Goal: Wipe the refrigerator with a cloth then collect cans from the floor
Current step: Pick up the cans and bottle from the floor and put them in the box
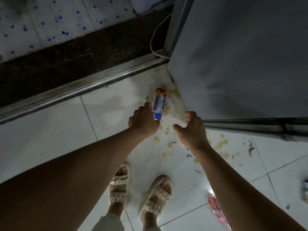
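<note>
Left hand (144, 121) fingers grasping slim white-and-blue aluminium can (159, 104) beside grey refrigerator (241, 55); right hand (191, 129) released. Likely light, dentable, slippery; mid-body hold.

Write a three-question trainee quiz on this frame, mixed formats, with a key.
1. True or false: the left hand is on the blue-and-white can.
2. The right hand is: A) holding a cloth, B) open and empty, C) on the refrigerator.
3. What litters the tiled floor around the can?

Key: 1 true; 2 B; 3 pale yellowish scraps.
</note>
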A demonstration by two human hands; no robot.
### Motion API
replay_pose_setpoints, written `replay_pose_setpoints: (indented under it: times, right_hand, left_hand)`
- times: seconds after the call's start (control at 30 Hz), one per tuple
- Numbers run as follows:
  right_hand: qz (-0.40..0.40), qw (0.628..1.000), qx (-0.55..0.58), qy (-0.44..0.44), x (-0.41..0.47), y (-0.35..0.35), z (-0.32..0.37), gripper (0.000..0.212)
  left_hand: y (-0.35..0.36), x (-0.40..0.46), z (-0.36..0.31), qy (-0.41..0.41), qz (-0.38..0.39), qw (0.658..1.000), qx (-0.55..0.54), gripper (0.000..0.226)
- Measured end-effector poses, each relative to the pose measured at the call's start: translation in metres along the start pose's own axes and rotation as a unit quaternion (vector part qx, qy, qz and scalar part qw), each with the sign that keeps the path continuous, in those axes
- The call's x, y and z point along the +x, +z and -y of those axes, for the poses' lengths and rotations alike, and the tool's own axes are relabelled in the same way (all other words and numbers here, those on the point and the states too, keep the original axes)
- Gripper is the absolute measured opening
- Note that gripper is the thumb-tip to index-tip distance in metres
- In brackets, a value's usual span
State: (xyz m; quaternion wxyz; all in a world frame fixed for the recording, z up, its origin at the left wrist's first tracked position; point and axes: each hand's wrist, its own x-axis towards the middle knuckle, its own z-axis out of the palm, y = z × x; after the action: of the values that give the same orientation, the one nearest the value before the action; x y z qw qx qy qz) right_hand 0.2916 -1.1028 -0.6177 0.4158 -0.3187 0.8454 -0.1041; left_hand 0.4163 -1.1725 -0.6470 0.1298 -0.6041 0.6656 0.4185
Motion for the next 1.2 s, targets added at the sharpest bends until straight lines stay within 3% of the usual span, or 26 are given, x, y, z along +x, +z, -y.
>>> replay_pose_setpoints:
  times: [0.3,0.7,0.9,1.2]
  right_hand:
    - [-0.023,1.000,0.002,0.003,0.086,0.093,-0.084,0.061]
    - [-0.047,0.998,0.005,-0.028,0.131,0.133,-0.139,0.070]
    - [-0.043,0.999,0.005,-0.022,0.108,0.120,-0.123,0.071]
    - [0.000,0.999,-0.035,-0.027,-0.007,0.047,-0.056,0.067]
  left_hand:
    - [0.113,0.120,0.044,0.002,-0.023,0.999,0.035,0.069]
    - [0.191,0.186,0.051,-0.039,-0.148,0.988,-0.036,0.078]
    - [0.166,0.148,0.050,-0.034,-0.130,0.990,-0.034,0.075]
    - [0.064,-0.014,0.048,-0.045,-0.101,0.994,-0.023,0.080]
